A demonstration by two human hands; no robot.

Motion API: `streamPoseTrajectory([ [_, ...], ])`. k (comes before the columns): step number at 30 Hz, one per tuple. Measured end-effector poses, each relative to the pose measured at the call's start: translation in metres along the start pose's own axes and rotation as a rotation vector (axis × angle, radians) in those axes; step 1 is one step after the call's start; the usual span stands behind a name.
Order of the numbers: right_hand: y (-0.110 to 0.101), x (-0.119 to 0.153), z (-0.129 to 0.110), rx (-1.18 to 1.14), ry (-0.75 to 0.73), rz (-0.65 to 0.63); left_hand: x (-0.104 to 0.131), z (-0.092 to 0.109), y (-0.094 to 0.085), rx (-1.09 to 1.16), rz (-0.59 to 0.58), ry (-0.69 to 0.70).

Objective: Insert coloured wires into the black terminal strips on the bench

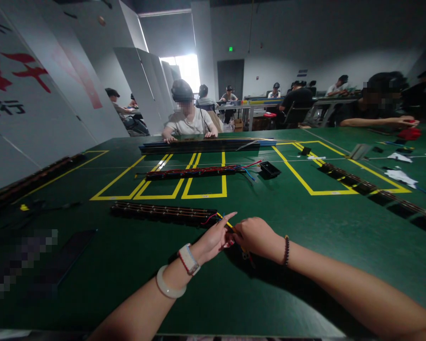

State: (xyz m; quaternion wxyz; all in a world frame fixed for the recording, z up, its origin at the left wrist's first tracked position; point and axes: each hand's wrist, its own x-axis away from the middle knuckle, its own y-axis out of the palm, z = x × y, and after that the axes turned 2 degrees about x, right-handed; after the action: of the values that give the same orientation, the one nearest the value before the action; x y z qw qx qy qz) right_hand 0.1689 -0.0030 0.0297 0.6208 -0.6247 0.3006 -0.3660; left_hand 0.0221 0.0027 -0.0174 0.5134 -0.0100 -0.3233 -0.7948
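A long black strip (163,212) with copper-coloured lines lies on the green table, wires coming out at its right end. Beside that end my left hand (215,239) has its index finger stretched out, while its other fingers curl at the wires. My right hand (259,238) is closed in a fist around the yellow wire (230,225), just right of my left hand. Orange and dark wire ends hang below the two hands. What exactly the left fingertips pinch is hidden.
Behind lie a second strip with red and blue wires (195,173) and a small black box (270,169). Another strip (379,192) stretches along the right. Yellow tape (332,192) marks the table. A person (191,121) sits opposite, hands on a long blue-edged piece (206,146).
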Motion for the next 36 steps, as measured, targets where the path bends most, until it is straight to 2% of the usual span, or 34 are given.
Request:
streamPoseTrajectory([
  [9, 0.001, -0.004, 0.000, -0.101, 0.089, -0.027, -0.005, -0.002, -0.005, -0.005, -0.066, -0.037],
  [16, 0.010, -0.006, 0.008, -0.266, 0.020, 0.023, -0.001, 0.001, 0.000, -0.030, -0.111, -0.039],
  [22, 0.008, -0.007, 0.005, -0.069, 0.040, 0.085, -0.003, -0.001, 0.000, -0.017, -0.110, -0.055],
  [25, 0.010, -0.006, 0.000, 0.060, -0.045, 0.139, -0.005, -0.004, -0.001, -0.018, -0.074, -0.049],
  [30, 0.021, -0.003, -0.011, 0.269, -0.202, 0.243, -0.011, -0.011, -0.005, 0.064, 0.037, 0.040],
  [33, 0.021, 0.000, -0.013, 0.308, -0.225, 0.260, -0.014, -0.013, -0.008, 0.076, 0.037, 0.032],
  [36, 0.007, 0.004, -0.009, 0.253, -0.239, 0.252, -0.013, -0.012, -0.009, 0.047, 0.035, 0.019],
])
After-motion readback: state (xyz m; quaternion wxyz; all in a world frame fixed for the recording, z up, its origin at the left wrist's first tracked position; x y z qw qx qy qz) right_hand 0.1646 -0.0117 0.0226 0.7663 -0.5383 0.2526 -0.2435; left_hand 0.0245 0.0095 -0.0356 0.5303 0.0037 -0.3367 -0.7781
